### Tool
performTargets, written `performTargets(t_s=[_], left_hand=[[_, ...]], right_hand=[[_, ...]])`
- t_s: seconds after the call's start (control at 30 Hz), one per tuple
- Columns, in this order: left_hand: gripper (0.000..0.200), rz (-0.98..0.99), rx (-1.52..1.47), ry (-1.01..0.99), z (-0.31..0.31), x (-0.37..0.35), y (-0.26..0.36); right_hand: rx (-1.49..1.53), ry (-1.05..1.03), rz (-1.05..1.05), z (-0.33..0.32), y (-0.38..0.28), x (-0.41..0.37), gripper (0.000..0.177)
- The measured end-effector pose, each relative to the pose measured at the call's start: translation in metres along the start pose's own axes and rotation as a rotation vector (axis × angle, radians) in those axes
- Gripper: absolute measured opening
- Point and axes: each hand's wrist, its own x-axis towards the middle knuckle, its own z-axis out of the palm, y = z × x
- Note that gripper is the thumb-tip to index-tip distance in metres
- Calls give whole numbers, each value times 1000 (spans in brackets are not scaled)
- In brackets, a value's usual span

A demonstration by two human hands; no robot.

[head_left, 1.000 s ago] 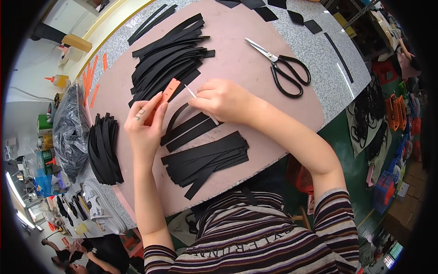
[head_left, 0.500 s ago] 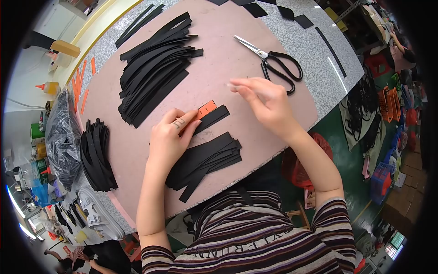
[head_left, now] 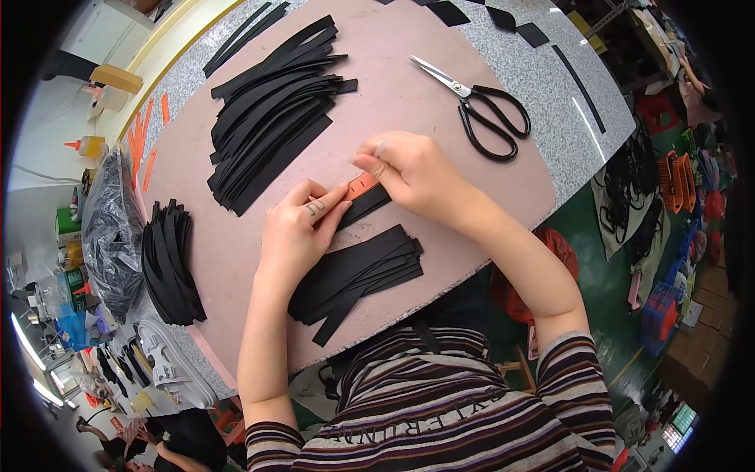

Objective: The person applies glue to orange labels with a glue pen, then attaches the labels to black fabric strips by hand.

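Observation:
My left hand [head_left: 303, 228] pinches the end of a short orange strip [head_left: 363, 186] with small dark slits, lying along a black strip [head_left: 366, 209] on the pink mat. My right hand [head_left: 417, 173] is closed in a pinch just over the strip's far end and hides part of it. Something small and whitish shows at its fingers; I cannot make out what it is. Below my left hand lies a loose pile of black strips [head_left: 370, 271]. Scissors [head_left: 480, 110] with black handles lie open to the upper right.
A large stack of black strips [head_left: 271, 118] lies across the mat [head_left: 377, 71], and a bundle [head_left: 167, 263] stands at its left. Orange strips [head_left: 138, 145], a plastic bag [head_left: 114, 236] and a grey sandal [head_left: 169, 362] line the left side. Black diamond pieces [head_left: 501, 20] lie at the far edge.
My right hand has moved left and down, from beside the orange strip to over its far end. My left hand keeps its pinch. The whole view has shifted slightly.

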Motion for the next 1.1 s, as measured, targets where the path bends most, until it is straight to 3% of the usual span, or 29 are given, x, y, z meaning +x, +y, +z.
performTargets(t_s=[0.17, 0.27, 0.5, 0.6, 0.67, 0.77, 0.87, 1.0, 1.07, 1.1], left_hand=[[23, -15, 1, -15, 0, 0, -1], [23, -14, 0, -8, 0, -1, -1], [23, 11, -18, -17, 1, -1, -5], [20, -68, -152, 72, -8, 1, -1], [25, -222, -254, 285, -22, -5, -24], [25, -268, -325, 433, -48, -8, -27], [26, -249, -296, 412, -54, -15, -23], [26, -267, -260, 423, -47, -21, -17], [27, -266, -242, 467, -51, -23, -17], [27, -253, -216, 503, -54, -24, -20]], right_hand=[[13, -41, -56, 7, 9, -1, 24], [-15, -149, 36, -1, 0, 0, 17], [-7, -100, -124, 17, 7, 2, 21], [-92, -167, -160, 6, 2, 2, 14], [-174, -132, -217, 6, -2, 2, 12], [-494, -279, -668, 23, 3, 5, 11], [-598, -359, -764, 34, 10, 12, 13], [-397, -316, -632, 34, 17, 18, 16], [-411, -190, -690, 31, -3, -4, 20], [-494, -264, -682, 29, -22, -24, 26]])
